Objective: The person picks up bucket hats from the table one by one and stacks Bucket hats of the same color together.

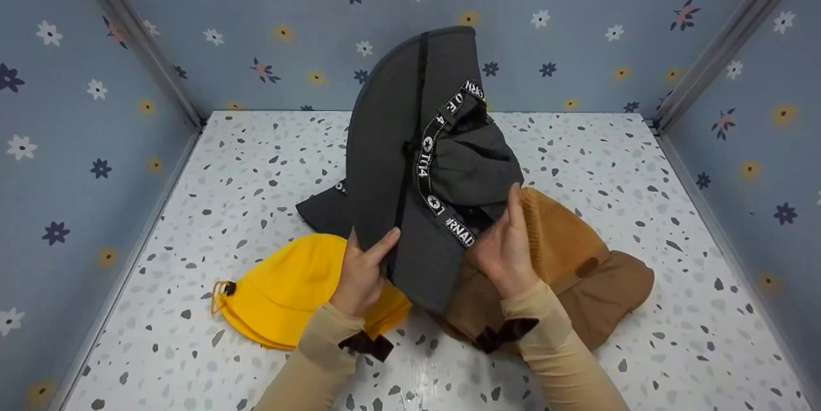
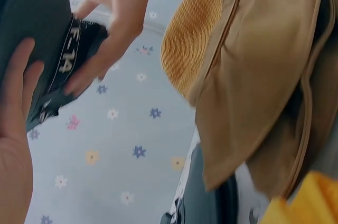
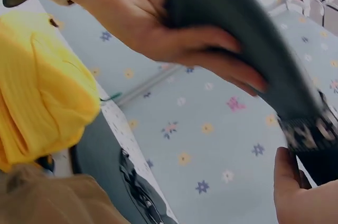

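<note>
Both hands hold up a dark grey wide-brimmed sun hat (image 1: pixel 385 129), tilted on its side, with a black-and-white lettered band around its crown. My left hand (image 1: pixel 365 267) grips the lower edge of the brim, thumb on the near face. On the crown side, my right hand (image 1: pixel 507 251) holds the hat low by the band; part of its fingers is hidden in the head view. The left wrist view shows the right hand (image 2: pixel 124 23) at the lettered band. In the right wrist view, the left hand's fingers (image 3: pixel 222 60) lie against the brim.
A yellow hat (image 1: pixel 282 295) with a cord toggle lies left on the speckled table (image 1: pixel 250 161). Brown headwear (image 1: pixel 616 295) with a ribbed tan crown (image 1: pixel 561 231) lies right. Another dark hat (image 1: pixel 324 209) shows behind the held one. Flower-patterned walls (image 1: pixel 256 20) enclose three sides.
</note>
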